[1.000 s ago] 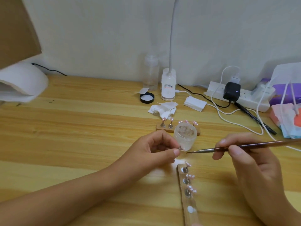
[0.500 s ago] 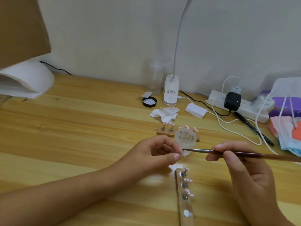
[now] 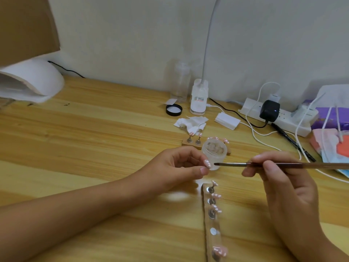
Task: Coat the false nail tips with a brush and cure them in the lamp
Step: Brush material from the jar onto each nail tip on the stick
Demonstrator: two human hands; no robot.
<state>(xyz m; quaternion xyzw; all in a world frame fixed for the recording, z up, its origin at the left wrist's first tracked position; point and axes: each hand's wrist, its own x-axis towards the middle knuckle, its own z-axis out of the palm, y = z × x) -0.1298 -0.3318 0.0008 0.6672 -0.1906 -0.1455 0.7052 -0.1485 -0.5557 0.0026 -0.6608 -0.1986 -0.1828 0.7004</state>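
My left hand (image 3: 176,168) pinches a small pink false nail tip (image 3: 207,163) between thumb and fingers. My right hand (image 3: 283,181) holds a thin brown brush (image 3: 279,165) level, its tip just right of the nail tip and in front of a clear gel jar (image 3: 214,152). A clear strip holder (image 3: 213,220) in front carries several pink tips on magnet studs. A wooden holder (image 3: 188,143) behind the jar bears more tips. The white curing lamp (image 3: 32,80) sits at the far left.
A black lid (image 3: 174,109), crumpled wipes (image 3: 190,123), a clear bottle (image 3: 180,82) and a desk lamp base (image 3: 198,97) stand behind. A power strip (image 3: 287,120) with cables, a black pen (image 3: 294,142) and packets (image 3: 332,140) fill the right side.
The brush tip has drawn left, closer to the nail tip in my left hand. The view has shifted slightly, with the hands nearer each other.
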